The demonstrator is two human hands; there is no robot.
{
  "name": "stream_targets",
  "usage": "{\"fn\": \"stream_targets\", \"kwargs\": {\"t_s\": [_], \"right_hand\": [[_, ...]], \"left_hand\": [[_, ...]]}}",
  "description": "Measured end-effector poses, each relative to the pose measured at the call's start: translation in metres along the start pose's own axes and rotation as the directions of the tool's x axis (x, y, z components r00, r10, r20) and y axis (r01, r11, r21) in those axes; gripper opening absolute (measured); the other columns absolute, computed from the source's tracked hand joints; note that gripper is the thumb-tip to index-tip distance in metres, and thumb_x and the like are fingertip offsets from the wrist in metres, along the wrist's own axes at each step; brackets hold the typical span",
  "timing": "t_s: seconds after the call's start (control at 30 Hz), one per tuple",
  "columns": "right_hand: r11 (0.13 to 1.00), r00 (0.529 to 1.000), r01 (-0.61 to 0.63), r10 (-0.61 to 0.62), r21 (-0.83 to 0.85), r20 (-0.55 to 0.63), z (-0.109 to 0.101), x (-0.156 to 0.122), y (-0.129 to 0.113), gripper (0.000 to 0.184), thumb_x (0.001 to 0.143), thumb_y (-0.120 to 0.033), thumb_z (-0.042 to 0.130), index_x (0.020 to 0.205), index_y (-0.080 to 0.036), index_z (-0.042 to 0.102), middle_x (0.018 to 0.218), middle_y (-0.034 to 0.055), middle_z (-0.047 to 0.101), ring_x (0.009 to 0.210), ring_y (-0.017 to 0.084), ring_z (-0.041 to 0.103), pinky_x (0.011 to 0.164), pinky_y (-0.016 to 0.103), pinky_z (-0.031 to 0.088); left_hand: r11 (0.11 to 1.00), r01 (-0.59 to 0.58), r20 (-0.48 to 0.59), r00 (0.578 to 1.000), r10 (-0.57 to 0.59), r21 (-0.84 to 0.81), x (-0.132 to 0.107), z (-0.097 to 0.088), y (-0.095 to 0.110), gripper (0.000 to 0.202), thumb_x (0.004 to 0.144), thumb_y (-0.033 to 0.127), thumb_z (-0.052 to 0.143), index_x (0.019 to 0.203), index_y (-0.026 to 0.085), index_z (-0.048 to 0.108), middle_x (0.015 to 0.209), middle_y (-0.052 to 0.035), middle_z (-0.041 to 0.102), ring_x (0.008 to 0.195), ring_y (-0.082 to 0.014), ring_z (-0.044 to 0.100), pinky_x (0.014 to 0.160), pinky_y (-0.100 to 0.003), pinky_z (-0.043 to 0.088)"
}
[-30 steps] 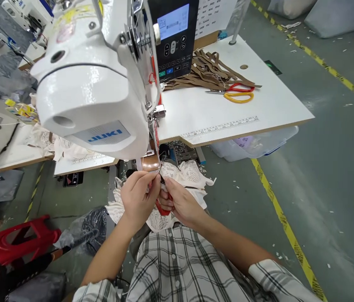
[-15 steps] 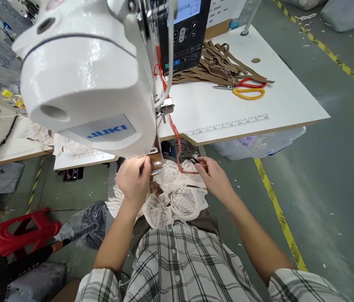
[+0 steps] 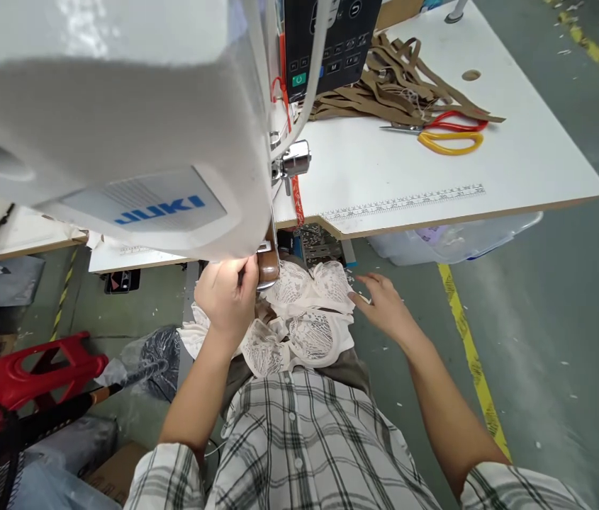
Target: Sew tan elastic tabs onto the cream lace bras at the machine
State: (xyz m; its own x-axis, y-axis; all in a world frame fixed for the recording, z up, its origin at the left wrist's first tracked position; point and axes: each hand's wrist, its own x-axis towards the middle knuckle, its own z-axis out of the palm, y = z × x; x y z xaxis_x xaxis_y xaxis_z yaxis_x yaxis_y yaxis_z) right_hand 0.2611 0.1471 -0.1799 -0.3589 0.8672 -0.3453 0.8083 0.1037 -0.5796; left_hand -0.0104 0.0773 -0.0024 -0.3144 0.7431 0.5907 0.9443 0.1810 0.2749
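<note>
Left hand (image 3: 227,294): grip clenched at the lower edge of the sewing machine (image 3: 171,127); any held object is hidden. Right hand (image 3: 388,308): grip released, fingers parted beside the lace garments (image 3: 312,338), which lie on the lap before the surface's (image 3: 384,166) near edge.

Looking down on a green floor (image 3: 522,340), strewn with pale scraps, faintly glossy at the right and crossed by yellow-and-black tape (image 3: 469,347). Taking in a white bench (image 3: 522,149) with a brown edge and, beneath it, a clear plastic bin (image 3: 463,241). Also seeing a red stool (image 3: 6,375) and a cardboard box (image 3: 118,471), lower left.
</note>
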Motion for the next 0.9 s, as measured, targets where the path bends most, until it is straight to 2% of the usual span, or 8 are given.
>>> {"fn": "stream_targets", "kwargs": {"t_s": [0.23, 0.33, 0.4, 0.5, 0.6, 0.67, 0.77, 0.9], "right_hand": [[0.997, 0.999, 0.028, -0.03, 0.078, 0.027, 0.005, 0.002, -0.003, 0.053, 0.092, -0.048, 0.046, 0.133, -0.015, 0.052, 0.147, 0.0204, 0.041, 0.138, 0.036, 0.039, 0.095, 0.047, 0.051], [0.984, 0.997, 0.076, -0.076, 0.162, -0.006, -0.003, 0.0, -0.026, 0.046, 0.092, -0.047, 0.047, 0.126, -0.017, 0.056, 0.14, 0.0184, 0.048, 0.128, 0.034, 0.049, 0.082, 0.041, 0.054], [0.955, 0.987, 0.153, -0.138, 0.255, -0.076, -0.014, -0.003, -0.057, 0.039, 0.094, -0.046, 0.048, 0.119, -0.019, 0.059, 0.127, 0.0153, 0.056, 0.111, 0.028, 0.059, 0.076, 0.037, 0.054], [0.845, 0.905, 0.414, -0.34, 0.339, -0.256, -0.036, -0.008, -0.119, 0.025, 0.096, -0.04, 0.05, 0.11, -0.022, 0.062, 0.106, 0.0094, 0.061, 0.091, 0.02, 0.062, 0.077, 0.034, 0.053], [0.688, 0.719, 0.682, -0.569, 0.248, -0.399, -0.055, -0.007, -0.177, 0.023, 0.098, -0.027, 0.048, 0.117, -0.025, 0.06, 0.101, 0.0071, 0.061, 0.094, 0.019, 0.059, 0.081, 0.034, 0.051], [0.631, 0.636, 0.759, -0.663, 0.162, -0.396, -0.063, -0.002, -0.203, 0.027, 0.098, -0.02, 0.044, 0.118, -0.024, 0.061, 0.101, 0.0076, 0.059, 0.095, 0.019, 0.057, 0.083, 0.034, 0.05], [0.609, 0.613, 0.781, -0.703, 0.138, -0.361, -0.069, 0.007, -0.22, 0.025, 0.095, -0.014, 0.044, 0.106, -0.02, 0.066, 0.097, 0.0076, 0.054, 0.09, 0.018, 0.056, 0.08, 0.032, 0.048], [0.626, 0.649, 0.758, -0.693, 0.186, -0.313, -0.077, 0.011, -0.222, 0.024, 0.088, -0.009, 0.048, 0.096, -0.019, 0.068, 0.098, 0.007, 0.055, 0.086, 0.017, 0.056, 0.077, 0.03, 0.047]], "left_hand": [[0.999, 0.036, 0.002, 0.999, -0.036, 0.022, -0.001, 0.001, 0.001, 0.033, 0.094, 0.034, 0.057, 0.068, 0.02, 0.071, 0.052, -0.0002, 0.055, 0.058, -0.0137, 0.05, 0.058, -0.027, 0.033], [0.999, 0.048, -0.017, 0.999, -0.047, 0.021, -0.002, 0.001, 0.0, 0.03, 0.094, 0.037, 0.058, 0.074, 0.021, 0.074, 0.054, -0.0001, 0.057, 0.06, -0.014, 0.05, 0.059, -0.027, 0.032], [0.998, 0.061, -0.017, 0.998, -0.06, 0.024, -0.002, 0.001, 0.0, 0.031, 0.094, 0.04, 0.058, 0.074, 0.022, 0.074, 0.054, -0.0001, 0.058, 0.059, -0.0141, 0.05, 0.058, -0.027, 0.032], [0.997, 0.073, 0.009, 0.997, -0.073, 0.035, 0.0, 0.0, 0.0, 0.034, 0.094, 0.042, 0.057, 0.074, 0.021, 0.075, 0.054, -0.0002, 0.058, 0.058, -0.0139, 0.049, 0.058, -0.027, 0.031], [0.997, 0.066, 0.022, 0.998, -0.067, 0.033, 0.002, -0.001, 0.0, 0.033, 0.095, 0.044, 0.057, 0.079, 0.021, 0.076, 0.055, 0.0, 0.059, 0.059, -0.014, 0.05, 0.059, -0.028, 0.031], [0.998, 0.055, 0.029, 0.998, -0.056, 0.041, 0.004, -0.002, 0.0, 0.034, 0.095, 0.044, 0.057, 0.08, 0.022, 0.077, 0.055, 0.0001, 0.059, 0.058, -0.0141, 0.049, 0.059, -0.028, 0.031], [0.997, 0.05, 0.04, 0.998, -0.052, 0.064, 0.007, -0.005, -0.001, 0.034, 0.094, 0.044, 0.057, 0.077, 0.021, 0.077, 0.052, 0.0005, 0.058, 0.056, -0.0139, 0.048, 0.058, -0.029, 0.029], [0.996, 0.05, 0.13, 0.99, -0.06, 0.073, 0.009, -0.01, -0.002, 0.03, 0.091, 0.043, 0.061, 0.075, 0.023, 0.077, 0.05, 0.0017, 0.057, 0.052, -0.0134, 0.049, 0.055, -0.029, 0.028]]}}
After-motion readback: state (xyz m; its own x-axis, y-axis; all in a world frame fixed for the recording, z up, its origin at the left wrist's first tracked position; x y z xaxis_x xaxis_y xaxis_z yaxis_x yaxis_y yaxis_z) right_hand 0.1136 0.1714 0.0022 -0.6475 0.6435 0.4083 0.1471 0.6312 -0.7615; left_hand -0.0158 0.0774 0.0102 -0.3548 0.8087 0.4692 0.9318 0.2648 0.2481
